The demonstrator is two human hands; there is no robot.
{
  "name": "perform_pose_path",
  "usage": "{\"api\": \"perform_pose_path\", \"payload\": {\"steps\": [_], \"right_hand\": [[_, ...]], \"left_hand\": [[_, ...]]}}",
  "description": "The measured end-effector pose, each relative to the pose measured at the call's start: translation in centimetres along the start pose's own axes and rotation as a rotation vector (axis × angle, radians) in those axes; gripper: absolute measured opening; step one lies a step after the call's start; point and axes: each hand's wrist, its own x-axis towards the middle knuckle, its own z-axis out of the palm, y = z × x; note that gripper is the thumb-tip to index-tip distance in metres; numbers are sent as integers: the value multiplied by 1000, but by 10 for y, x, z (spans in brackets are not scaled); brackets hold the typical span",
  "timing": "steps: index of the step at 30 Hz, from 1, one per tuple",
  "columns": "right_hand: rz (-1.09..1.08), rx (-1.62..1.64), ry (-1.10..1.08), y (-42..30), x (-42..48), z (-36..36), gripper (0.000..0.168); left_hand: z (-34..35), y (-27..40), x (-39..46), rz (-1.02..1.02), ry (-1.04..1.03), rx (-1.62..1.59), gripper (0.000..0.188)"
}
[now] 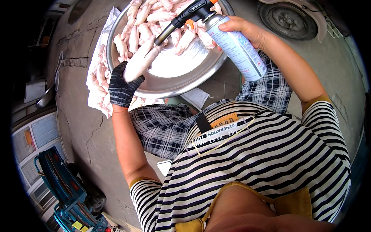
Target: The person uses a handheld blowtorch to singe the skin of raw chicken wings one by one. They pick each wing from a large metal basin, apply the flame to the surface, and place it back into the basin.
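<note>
My left hand (124,85), in a black knitted glove with grey stripes, grips one pale pig's trotter (142,59) over the near left part of a wide metal basin (185,82). In my bare right hand (242,30) is a blue-and-white gas canister (236,49) topped by a black butane torch head (194,13) with an orange trigger. The torch nozzle (163,36) points down at the toe end of the held trotter; I cannot tell whether it touches. No flame is visible. Several more trotters (158,17) lie heaped in the far part of the basin.
More trotters (100,79) lie on a white sheet (92,100) left of the basin. A vehicle wheel (287,20) stands at the far right. At the lower left is a blue cart-like vehicle (62,179). The concrete floor (87,127) has cracks.
</note>
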Motion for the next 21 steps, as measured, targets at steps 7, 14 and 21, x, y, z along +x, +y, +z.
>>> {"api": "perform_pose_path", "payload": {"steps": [7, 14, 21], "right_hand": [[52, 55, 15, 1, 0, -1, 50], [62, 69, 5, 2, -1, -1, 50], [67, 63, -14, 6, 2, -5, 51]], "left_hand": [[1, -4, -1, 16, 25, -12, 73], [-3, 5, -2, 31, 32, 28, 72], [-2, 1, -3, 35, 29, 41, 72]]}}
